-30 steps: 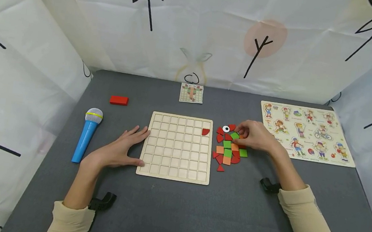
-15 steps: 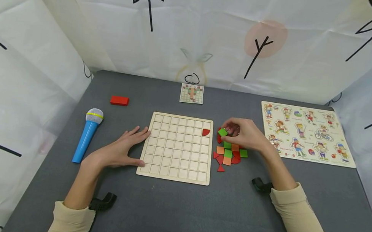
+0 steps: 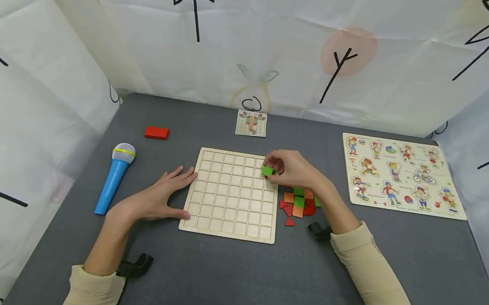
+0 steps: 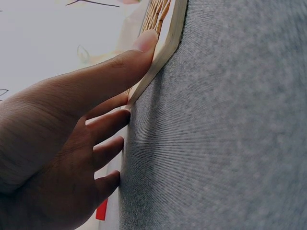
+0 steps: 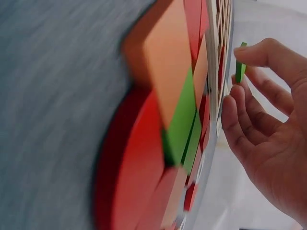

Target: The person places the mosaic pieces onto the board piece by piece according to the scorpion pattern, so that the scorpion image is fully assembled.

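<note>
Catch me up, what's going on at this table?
A person's right hand pinches a green square tile above the upper right of a wooden grid board. Their left hand touches the board's left edge, fingers spread. Loose red, orange and green pieces lie to the board's right, and a small pattern card is beyond its far edge.

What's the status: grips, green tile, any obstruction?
Left grip rests on left edge of board. Right grip pinches green tile over board's upper right. Obstruction: right grip covers that corner in head view.
</note>
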Tool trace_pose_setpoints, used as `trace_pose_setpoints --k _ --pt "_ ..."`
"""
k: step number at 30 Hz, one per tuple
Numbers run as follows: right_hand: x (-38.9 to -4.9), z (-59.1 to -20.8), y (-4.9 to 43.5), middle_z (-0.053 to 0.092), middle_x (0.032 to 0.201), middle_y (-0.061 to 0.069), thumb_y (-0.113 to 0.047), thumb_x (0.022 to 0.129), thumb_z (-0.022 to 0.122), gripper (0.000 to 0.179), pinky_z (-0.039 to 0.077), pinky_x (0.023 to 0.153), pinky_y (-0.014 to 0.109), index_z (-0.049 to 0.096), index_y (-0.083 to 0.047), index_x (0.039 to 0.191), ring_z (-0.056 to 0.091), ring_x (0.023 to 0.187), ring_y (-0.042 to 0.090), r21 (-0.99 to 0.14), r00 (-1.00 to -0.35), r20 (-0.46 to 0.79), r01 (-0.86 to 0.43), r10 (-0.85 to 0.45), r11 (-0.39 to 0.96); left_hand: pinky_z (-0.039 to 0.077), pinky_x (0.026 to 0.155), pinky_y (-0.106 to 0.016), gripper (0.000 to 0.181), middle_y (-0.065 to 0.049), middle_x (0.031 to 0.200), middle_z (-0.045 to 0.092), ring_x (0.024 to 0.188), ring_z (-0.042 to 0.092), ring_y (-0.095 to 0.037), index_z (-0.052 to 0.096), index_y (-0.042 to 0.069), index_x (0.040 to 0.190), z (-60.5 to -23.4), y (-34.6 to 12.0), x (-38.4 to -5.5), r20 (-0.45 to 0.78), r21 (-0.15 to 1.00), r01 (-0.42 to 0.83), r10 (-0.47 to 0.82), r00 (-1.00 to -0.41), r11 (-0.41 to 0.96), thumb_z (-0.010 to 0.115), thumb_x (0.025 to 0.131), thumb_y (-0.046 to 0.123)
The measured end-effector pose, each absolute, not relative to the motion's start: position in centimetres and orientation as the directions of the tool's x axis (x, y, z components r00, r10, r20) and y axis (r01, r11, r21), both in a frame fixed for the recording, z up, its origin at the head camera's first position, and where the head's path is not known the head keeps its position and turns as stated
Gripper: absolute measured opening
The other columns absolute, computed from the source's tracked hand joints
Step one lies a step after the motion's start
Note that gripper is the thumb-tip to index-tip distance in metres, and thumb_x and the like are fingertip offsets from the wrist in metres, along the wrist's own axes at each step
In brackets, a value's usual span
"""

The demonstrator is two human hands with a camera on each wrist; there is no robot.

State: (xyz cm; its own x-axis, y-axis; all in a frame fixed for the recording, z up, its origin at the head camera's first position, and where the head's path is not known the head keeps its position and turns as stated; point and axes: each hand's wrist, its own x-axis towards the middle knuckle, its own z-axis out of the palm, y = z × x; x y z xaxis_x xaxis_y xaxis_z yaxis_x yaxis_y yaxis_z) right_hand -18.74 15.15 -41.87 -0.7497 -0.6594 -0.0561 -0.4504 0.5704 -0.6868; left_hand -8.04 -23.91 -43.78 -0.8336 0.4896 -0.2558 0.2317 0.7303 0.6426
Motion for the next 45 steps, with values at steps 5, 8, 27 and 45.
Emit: trace_pose_setpoints --k 5,8,27,45 --pt "-19.0 -41.8 13.8 0.076 0.107 0.012 -0.004 0.090 0.078 0.028 0.058 0.088 0.038 0.077 -0.003 0.118 0.068 0.097 0.026 -0.649 -0.721 -0.089 -0.482 -0.687 0.589 0.006 0.133 -0.077 0.109 -0.018 0.182 0.022 0.170 0.008 -0.051 0.031 0.008 0.172 -43.8 -23.9 -8.0 -0.254 0.645 0.231 0.490 -0.834 0.728 0.093 0.086 0.036" --pt "-19.1 -41.8 13.5 0.076 0.110 0.012 -0.005 0.092 0.078 0.028 0.059 0.090 0.040 0.078 -0.003 0.120 0.068 0.099 0.025 -0.628 -0.707 -0.104 -0.499 -0.700 0.597 0.006 0.132 -0.078 0.109 -0.018 0.182 0.022 0.169 0.008 -0.051 0.031 0.008 0.171 -43.9 -23.9 -8.0 -0.252 0.647 0.234 0.493 -0.833 0.726 0.093 0.086 0.036" --pt "-19.7 -41.4 15.6 0.078 0.114 0.014 -0.007 0.096 0.081 0.030 0.061 0.089 0.039 0.078 -0.002 0.126 0.071 0.100 0.025 -0.685 -0.743 -0.119 -0.419 -0.659 0.596 0.006 0.133 -0.077 0.110 -0.018 0.182 0.022 0.170 0.008 -0.050 0.030 0.008 0.172 -43.9 -24.0 -8.0 -0.247 0.645 0.235 0.490 -0.836 0.727 0.093 0.086 0.036" --pt "-19.9 -42.1 20.5 0.078 0.119 0.015 -0.006 0.095 0.081 0.028 0.059 0.096 0.049 0.079 -0.005 0.123 0.070 0.109 0.031 -0.631 -0.810 -0.181 -0.340 -0.558 0.698 0.010 0.130 -0.080 0.111 -0.012 0.182 0.027 0.170 0.012 -0.047 0.033 0.020 0.172 -46.6 -25.2 -8.5 -0.126 0.678 0.321 0.536 -0.835 0.661 0.090 0.085 0.054"
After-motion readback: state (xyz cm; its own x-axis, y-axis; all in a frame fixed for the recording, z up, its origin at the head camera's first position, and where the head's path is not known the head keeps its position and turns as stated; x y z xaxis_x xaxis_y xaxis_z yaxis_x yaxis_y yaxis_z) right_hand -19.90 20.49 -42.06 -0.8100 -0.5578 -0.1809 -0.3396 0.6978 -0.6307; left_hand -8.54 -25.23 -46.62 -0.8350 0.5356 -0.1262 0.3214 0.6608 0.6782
